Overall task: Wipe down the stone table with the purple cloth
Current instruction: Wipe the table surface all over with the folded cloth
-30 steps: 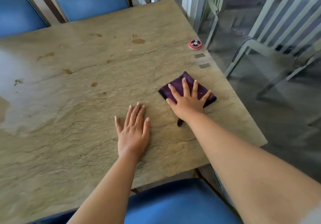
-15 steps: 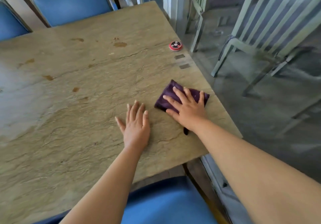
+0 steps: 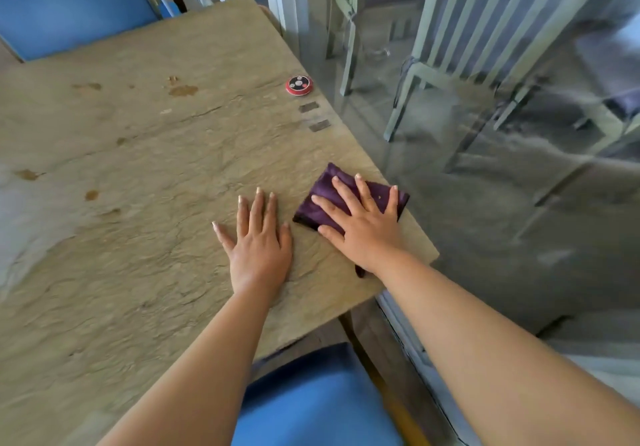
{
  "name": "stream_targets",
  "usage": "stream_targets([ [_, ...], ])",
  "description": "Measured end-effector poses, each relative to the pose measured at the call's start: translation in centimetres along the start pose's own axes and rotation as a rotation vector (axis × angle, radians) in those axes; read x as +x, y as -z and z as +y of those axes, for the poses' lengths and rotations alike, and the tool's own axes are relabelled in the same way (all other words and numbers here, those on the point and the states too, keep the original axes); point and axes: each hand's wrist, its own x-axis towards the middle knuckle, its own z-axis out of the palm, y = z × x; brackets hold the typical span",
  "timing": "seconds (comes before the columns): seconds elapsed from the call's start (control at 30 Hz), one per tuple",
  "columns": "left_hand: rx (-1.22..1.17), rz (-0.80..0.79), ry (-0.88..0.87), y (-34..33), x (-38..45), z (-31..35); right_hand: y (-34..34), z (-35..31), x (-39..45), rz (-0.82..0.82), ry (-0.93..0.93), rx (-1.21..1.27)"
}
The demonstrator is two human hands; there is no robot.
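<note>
Under the right hand [image 3: 363, 227], fingers spread straight and pressed flat, the folded purple cloth [image 3: 323, 200], lying at the right edge of the stone table [image 3: 138, 255] close to its near corner. Just left of that hand, nearly touching the cloth's near-left corner, the left hand [image 3: 258, 248], palm down on bare stone with fingers straight and close together, thumb out to the side, gripping nothing. Compared with a second ago, cloth and right hand closer to the near right corner, and much closer to the left hand, the gap between the two hands almost gone; fingers on the cloth still splayed, though turned a little more to the right. Beyond the right hand's fingertips, well apart from them, a round red and black button [image 3: 298, 85] near the table's far right edge, with two small grey patches [image 3: 313, 116] between it and the cloth. Near part of the cloth hidden beneath the palm; a dark scrap showing by the wrist, hard to make out. Left of the left hand, brown stains [image 3: 91, 194] on the stone, blurred. Below both forearms, a blue chair seat [image 3: 311, 397], cut off by the frame's lower edge.
</note>
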Motion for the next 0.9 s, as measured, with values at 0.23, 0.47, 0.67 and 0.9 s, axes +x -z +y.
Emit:
stream_targets([
  [0.23,0.008,0.016,0.003,0.1,0.0,0.1,-0.1,-1.0,-1.9,0.033,-0.075,0.009],
  [0.47,-0.089,-0.013,0.045,1.2,0.6,-0.6,-0.9,-2.7,-3.0,0.047,-0.084,0.033],
  [0.67,-0.033,-0.024,0.024,1.4,3.3,-2.1,0.1,-3.1,5.0,0.006,-0.161,0.027],
  [0.9,-0.167,0.072,0.007,1.4,3.0,-2.4,1.0,-5.0,10.7,-0.05,-0.278,0.027],
])
